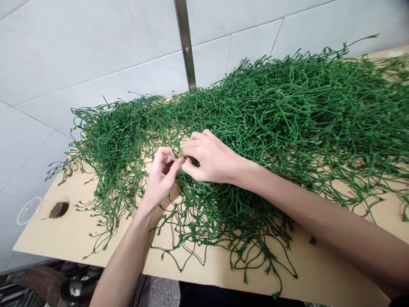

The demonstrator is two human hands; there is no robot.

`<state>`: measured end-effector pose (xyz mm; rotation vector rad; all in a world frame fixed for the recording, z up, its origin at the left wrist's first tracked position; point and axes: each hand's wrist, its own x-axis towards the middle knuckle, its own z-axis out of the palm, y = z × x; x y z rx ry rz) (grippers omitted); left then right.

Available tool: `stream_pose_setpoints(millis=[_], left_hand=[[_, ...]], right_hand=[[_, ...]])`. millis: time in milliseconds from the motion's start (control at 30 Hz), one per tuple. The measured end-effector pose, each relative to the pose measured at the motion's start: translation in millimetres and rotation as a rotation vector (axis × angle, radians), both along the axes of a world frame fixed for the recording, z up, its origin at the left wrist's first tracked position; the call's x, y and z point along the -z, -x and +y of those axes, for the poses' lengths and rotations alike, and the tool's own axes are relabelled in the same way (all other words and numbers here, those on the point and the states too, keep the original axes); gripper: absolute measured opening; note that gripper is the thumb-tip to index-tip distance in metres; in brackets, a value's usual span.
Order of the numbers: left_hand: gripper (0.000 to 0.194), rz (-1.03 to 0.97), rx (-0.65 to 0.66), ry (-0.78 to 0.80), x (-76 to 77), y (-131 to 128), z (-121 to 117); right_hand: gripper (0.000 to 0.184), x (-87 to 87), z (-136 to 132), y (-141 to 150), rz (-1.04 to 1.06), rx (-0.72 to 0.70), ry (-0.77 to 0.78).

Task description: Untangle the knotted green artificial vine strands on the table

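The work is at 1 spot: the left hand (162, 172) and the right hand (209, 157) meet fingertip to fingertip near the middle of the tabletop (38, 238); each is closed in a thumb-and-finger pinch on what seems to be 1 thin green stem (176, 155) — most of it is hidden by the fingers.

As a judgement, this stem is in mid-handling; the tangled green mass (271, 102) around it lies loose, thickest at the far right, with a smaller clump at the left and a thinner scatter between and toward the near edge; no part of it is plainly set apart as finished, so how much is done and how much is left cannot be told.

Counted: 2 hands, both the same person's; 1 tabletop; 1 clear plastic cup (47, 208) with something dark in it, at the left end — whether upright or tilted I cannot tell; 1 upright metal bar (187, 47) at the far side, before 1 tiled wall (79, 51); the stems are too many and too tangled to count.
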<state>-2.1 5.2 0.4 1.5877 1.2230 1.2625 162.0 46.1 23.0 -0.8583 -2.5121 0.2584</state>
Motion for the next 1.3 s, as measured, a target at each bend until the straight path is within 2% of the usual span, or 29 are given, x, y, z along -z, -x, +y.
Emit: stream_pose_setpoints(millis=[233, 433, 533, 767, 933, 1067, 1133, 1233, 1300], left_hand=[[0.032, -0.132, 0.034, 0.062, 3.3, 2.2, 1.3], [0.038, -0.236, 0.049, 0.08, 4.1, 4.3, 4.9], [0.037, -0.242, 0.069, 0.08, 1.8, 2.9, 4.5], [0.032, -0.225, 0.169, 0.109, 1.1, 7.5, 5.7], [0.031, -0.259, 0.23, 0.19, 4.4, 11.3, 6.9], [0.034, -0.313, 0.267, 0.243, 0.4, 9.4, 6.2], [0.034, -0.324, 0.269, 0.262, -2.1, 9.7, 5.8], [0.036, -0.315, 0.185, 0.24, -1.9, 12.4, 6.2], [0.036, -0.265, 0.103, 0.213, 0.7, 14.1, 7.1]], right_hand=[[0.028, 11.0, 0.5, 3.2, 0.056, -0.017, -0.153], [0.032, 8.7, -0.5, 2.3, 0.01, 0.027, -0.108], [0.033, 9.1, 0.4, 2.9, 0.017, -0.008, -0.103], [0.032, 15.2, 6.3, 2.2, 0.002, -0.114, -0.261], [0.028, 10.3, 6.6, -1.3, -0.074, -0.231, -0.208], [0.024, 4.6, 12.0, -8.7, -0.135, -0.303, -0.124], [0.028, 2.8, 16.8, -13.9, -0.163, -0.319, -0.095], [0.037, 0.2, 21.2, -20.1, -0.106, -0.227, -0.075], [0.033, -2.6, 20.4, -21.7, 0.004, -0.139, -0.049]])
